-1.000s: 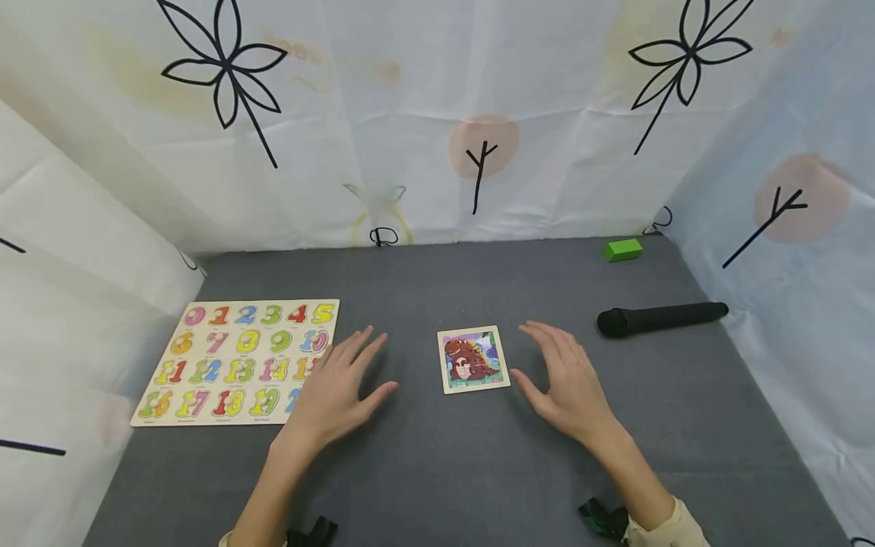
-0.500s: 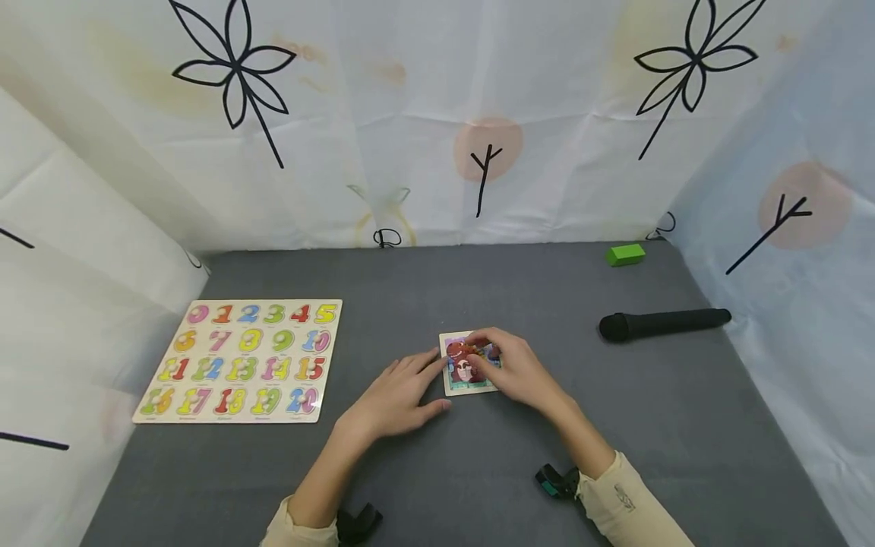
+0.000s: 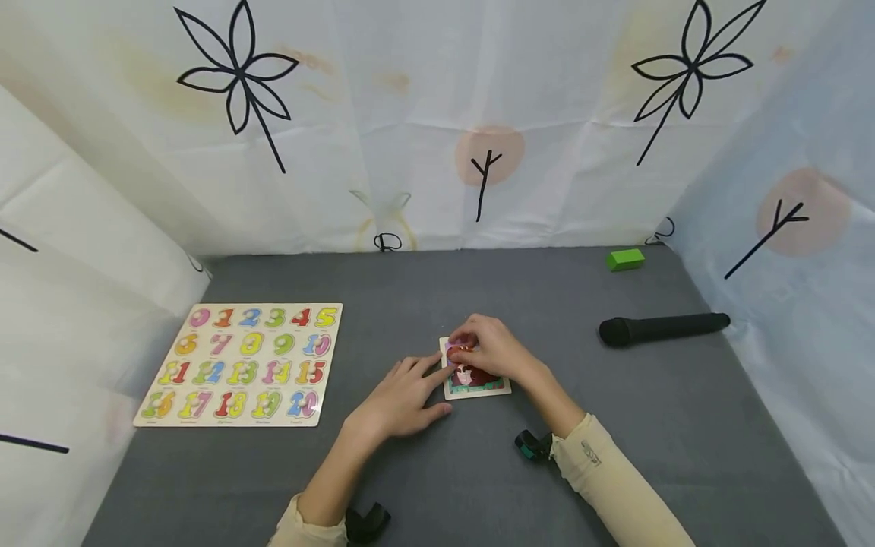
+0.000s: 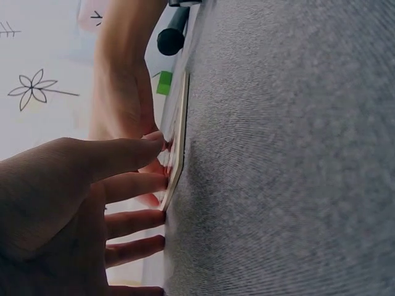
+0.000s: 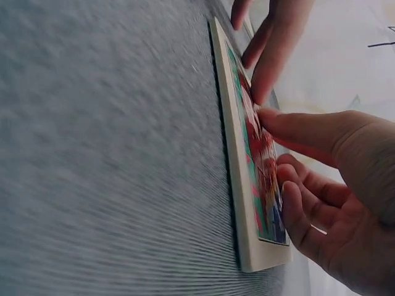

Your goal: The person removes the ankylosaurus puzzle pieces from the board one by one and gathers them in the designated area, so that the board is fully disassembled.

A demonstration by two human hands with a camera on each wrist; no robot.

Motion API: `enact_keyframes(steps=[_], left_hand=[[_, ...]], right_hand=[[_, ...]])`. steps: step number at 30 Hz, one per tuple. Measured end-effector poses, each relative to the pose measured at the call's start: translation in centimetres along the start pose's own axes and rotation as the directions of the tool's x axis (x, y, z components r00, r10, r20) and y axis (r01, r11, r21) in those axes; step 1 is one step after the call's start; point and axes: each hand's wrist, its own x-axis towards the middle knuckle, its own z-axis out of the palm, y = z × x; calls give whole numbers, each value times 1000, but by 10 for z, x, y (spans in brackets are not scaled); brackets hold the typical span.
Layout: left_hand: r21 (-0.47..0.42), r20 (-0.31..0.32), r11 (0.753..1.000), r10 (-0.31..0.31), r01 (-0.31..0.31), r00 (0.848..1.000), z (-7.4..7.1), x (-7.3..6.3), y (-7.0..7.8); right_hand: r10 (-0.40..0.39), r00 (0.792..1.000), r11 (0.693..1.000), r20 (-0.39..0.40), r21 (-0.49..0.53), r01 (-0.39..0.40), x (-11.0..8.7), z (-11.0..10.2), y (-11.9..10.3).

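Note:
A small square dinosaur picture board (image 3: 478,384) with a pale rim lies flat on the grey table. My left hand (image 3: 403,403) rests at its left side, fingers extended and fingertips touching the edge. My right hand (image 3: 495,346) reaches over the upper left of the picture, thumb and fingers curled and brought close together. In the right wrist view, the right thumb (image 5: 296,126) touches the picture surface, and the other fingers bend down near the board's far side. Whether they pinch a piece of it is hidden. The left wrist view shows the board (image 4: 182,135) edge-on beside the left fingertips.
A wooden number board (image 3: 235,365) with coloured figures lies to the left. On the right are a black microphone (image 3: 663,328) and, farther back, a green block (image 3: 625,260). Printed white cloth (image 3: 410,99) hangs behind the table.
Both hands have come inward from either side to the picture board. Over the last half second, the right hand has shifted left across the picture; the left hand has stayed at the edge.

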Motion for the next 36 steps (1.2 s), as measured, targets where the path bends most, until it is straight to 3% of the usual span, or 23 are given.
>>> enact_keyframes(steps=[11,24,30,36], left_hand=[[-18,17,1000,9,-8,1000,0,-1,1],[-47,14,998,-30,31,999,2,-1,0],[-53,10,998,-36,37,999,3,0,1],[-50,10,998,-44,44,999,2,0,2]], right_hand=[[23,994,999,110,-24,-21,12,-10,4],[-27,976,999,216,-30,35,23,-14,8],[-23,971,999,237,-28,30,25,-19,6],[34,974,999,223,-18,-31,25,-21,3]])
